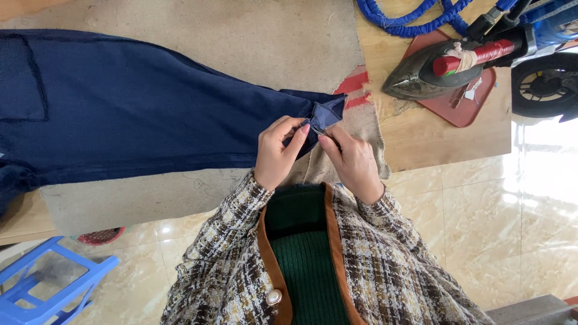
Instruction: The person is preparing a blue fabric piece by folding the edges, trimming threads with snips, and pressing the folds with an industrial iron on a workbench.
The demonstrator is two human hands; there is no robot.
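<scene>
the dark blue garment (138, 102) lies spread flat across the beige felt pad (241, 36) that covers the wooden table (445, 138), stretching from the far left of the view to just past the middle. its narrow end, a folded-back hem (328, 114), shows a lighter blue underside and sits right at the near edge of the pad, over a worn patch of burlap (367, 123) with red stripes.

both hands meet at that hem. the left hand (278, 153) has its fingers curled and pinched on the cloth just below the fold, thumb on top. the right hand (352, 159) comes in from the other side, fingertips closed on the same fold, touching the fabric just beside the left hand's fingers. the sleeves are a brown and cream plaid jacket (385, 265) with tan trim, worn over a green ribbed sweater (304, 241).

further out, on the right of the table, a dark metal iron (421, 78) with a red handle rests on a reddish tray (466, 102), well apart from the hands. a blue corded hose (409, 15) loops behind it. a black wheel (545, 84) shows at the right edge. down on the tiled floor (518, 210), at the lower left, stands a blue plastic stool (51, 283).
</scene>
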